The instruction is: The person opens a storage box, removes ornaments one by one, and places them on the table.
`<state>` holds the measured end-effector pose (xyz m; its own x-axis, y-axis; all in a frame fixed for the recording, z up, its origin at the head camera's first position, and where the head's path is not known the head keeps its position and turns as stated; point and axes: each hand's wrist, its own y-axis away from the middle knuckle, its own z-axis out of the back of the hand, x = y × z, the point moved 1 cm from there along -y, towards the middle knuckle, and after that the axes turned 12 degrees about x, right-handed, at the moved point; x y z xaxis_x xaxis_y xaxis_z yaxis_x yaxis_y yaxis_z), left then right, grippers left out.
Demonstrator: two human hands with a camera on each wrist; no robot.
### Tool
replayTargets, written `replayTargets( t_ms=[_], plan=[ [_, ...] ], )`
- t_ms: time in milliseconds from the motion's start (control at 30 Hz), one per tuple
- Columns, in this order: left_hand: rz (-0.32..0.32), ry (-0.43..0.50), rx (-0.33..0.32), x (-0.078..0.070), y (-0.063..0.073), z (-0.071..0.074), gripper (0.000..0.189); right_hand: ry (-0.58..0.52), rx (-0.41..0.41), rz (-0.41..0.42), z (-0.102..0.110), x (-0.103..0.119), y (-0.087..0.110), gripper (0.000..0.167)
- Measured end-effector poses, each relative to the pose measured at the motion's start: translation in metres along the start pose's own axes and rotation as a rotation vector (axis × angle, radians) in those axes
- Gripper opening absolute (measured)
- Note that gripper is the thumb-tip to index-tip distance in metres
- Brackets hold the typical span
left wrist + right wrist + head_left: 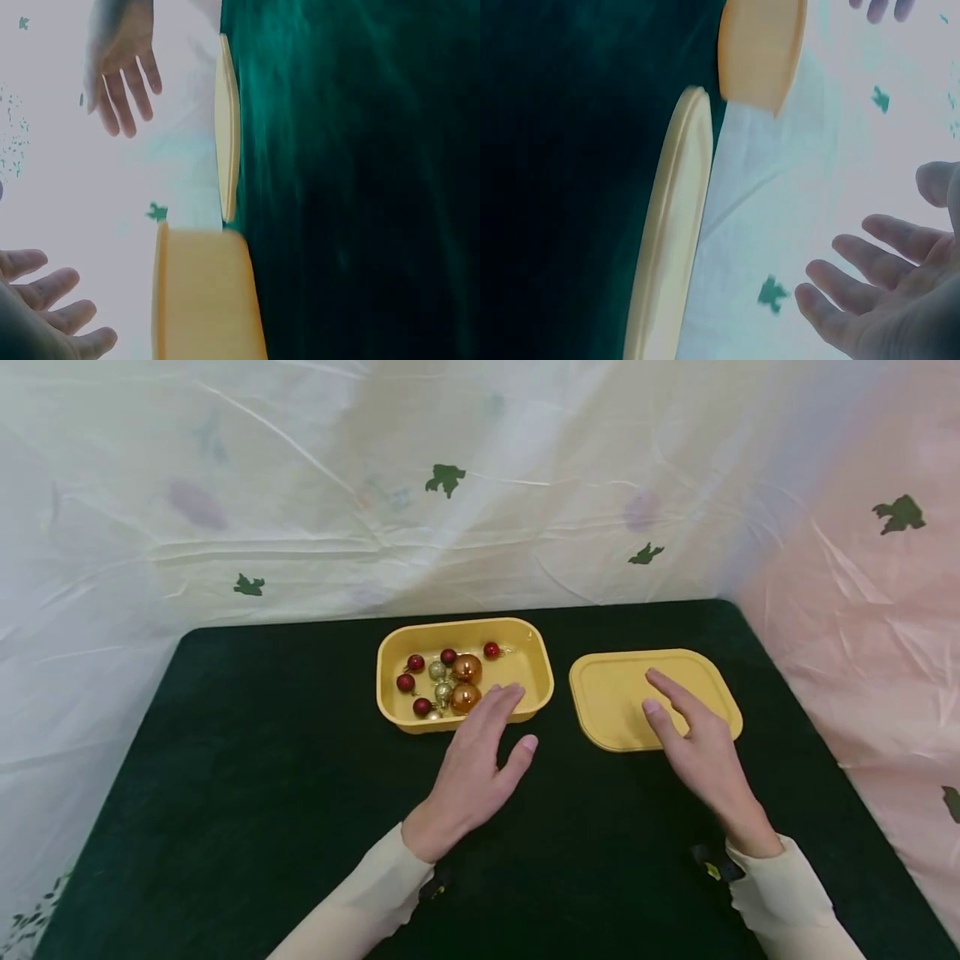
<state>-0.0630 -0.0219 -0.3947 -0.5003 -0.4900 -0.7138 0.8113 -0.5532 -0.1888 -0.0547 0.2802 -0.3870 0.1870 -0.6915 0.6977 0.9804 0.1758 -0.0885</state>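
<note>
A yellow rectangular tub [536, 672] with rounded corners holds several small baubles: dark red ones [406, 682], pale gold ones [443, 693] and larger shiny orange ones [467, 669]. My left hand [476, 777] hovers at the tub's near right side, fingers extended and thumb apart, overlapping the rim in the head view. To the right, a matching yellow lid [611, 702] lies flat on the table. Above its near right part is my right hand [697, 743], empty, with thumb and forefinger spread. Both wrist views show loosely straight fingers [64, 319] with nothing between them.
Dark green cloth covers the table [247, 793]. A pale curtain [300, 485] with green leaf-shaped patches hangs behind and along both sides, close to the table's far edge. A narrow strip of cloth separates tub and lid.
</note>
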Motion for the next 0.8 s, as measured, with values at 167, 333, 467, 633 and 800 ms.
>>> replayTargets(
  t_ms=[167,333,467,633,800],
  plan=[
    [0.002,-0.091,-0.065,0.012,0.01,0.015,0.061,0.035,0.044,0.059,-0.014,0.015,-0.006,0.051],
    [0.024,-0.162,-0.118,0.026,0.017,0.028,0.061,0.097,0.11,0.047,-0.028,0.027,-0.014,0.056],
    [0.035,-0.224,-0.151,0.035,0.02,0.038,0.063,0.143,0.159,0.053,-0.039,0.034,-0.023,0.06],
    [0.059,-0.301,-0.161,0.043,0.022,0.048,0.066,0.225,0.199,0.078,-0.051,0.04,-0.036,0.066],
    [0.099,-0.399,-0.127,0.049,0.02,0.056,0.07,0.314,0.215,0.101,-0.061,0.042,-0.048,0.072]
  ],
)
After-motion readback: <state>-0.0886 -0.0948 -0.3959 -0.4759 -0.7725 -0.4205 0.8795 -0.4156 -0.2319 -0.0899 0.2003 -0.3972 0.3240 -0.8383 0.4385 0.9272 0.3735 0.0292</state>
